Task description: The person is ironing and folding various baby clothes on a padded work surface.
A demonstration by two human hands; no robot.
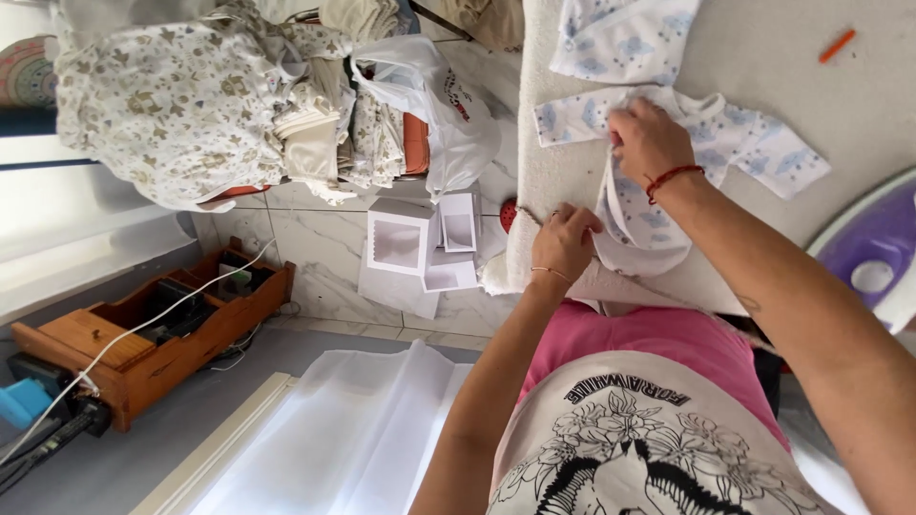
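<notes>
The white long-sleeved baby top with pale blue prints [668, 162] lies right of centre on the cream padded surface [763, 57], its lower hem hidden beneath both hands, sleeves spread left-right across the frame. The left hand [565, 240] pinches the hem shut; the right hand [649, 141] presses flat, fingers loosely curled.

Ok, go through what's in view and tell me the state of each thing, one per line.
Baby shirt: spread flat on the white padded surface, lower part folded over.
Left hand: fingers pinching the shirt's hem at the edge.
Right hand: pressing down on the shirt.
Second baby garment: lying flat beyond it.
Plastic bag: open, slumped against the laundry pile.
Laundry pile: heaped, unfolded.
Orange pen: lying loose.
</notes>
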